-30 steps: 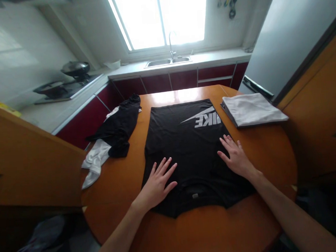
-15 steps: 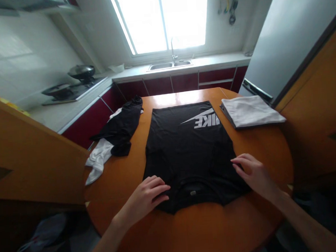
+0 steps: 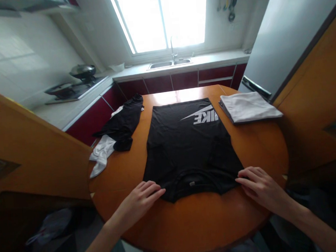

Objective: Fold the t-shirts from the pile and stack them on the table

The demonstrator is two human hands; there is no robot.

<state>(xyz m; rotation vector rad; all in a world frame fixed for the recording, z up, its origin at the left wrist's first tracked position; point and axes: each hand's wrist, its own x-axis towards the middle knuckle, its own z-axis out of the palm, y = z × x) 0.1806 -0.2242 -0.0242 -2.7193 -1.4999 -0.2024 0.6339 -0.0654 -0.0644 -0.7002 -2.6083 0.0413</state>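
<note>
A black T-shirt with a white printed logo lies flat on the round wooden table. Its neckline faces me, and its sleeves are folded inward over the body. My left hand is at the shirt's near left edge, fingers closed on the fabric. At the near right edge, my right hand pinches the cloth between thumb and fingers. The fingertips of both hands partly cover the edges they touch.
Crumpled black clothing and a white garment lie at the table's left. A folded light-grey stack sits at the right. Beyond are a sink, a stove with a wok and a fridge.
My right hand has moved down and closed on the shirt's right edge. My left hand has shifted slightly left and closed on the left edge. The shirt's near right side has drawn inward.
</note>
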